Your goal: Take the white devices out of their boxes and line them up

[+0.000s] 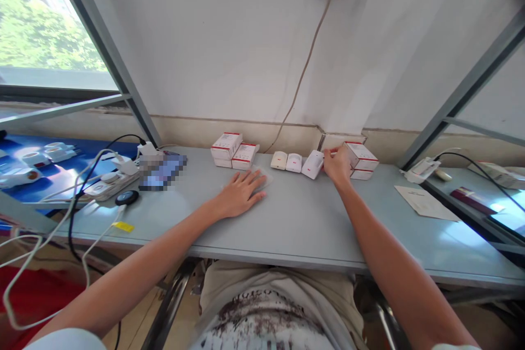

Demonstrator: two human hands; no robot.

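My left hand lies flat on the grey table with its fingers spread, over the edge of a clear plastic bag. Farther right, my right hand is closed, its fingers bent around something that I cannot make out. It is between a white sensor-like device and a stack of red-and-white boxes, and partly covers the stack's left side. Two more small devices stand in the same row, a cream one and a white one. Behind my left hand are several similar boxes.
At left are a phone, a power strip with cables and a round black puck. A paper sheet lies at right. A cable runs down the wall to the table. Metal frame posts flank the table.
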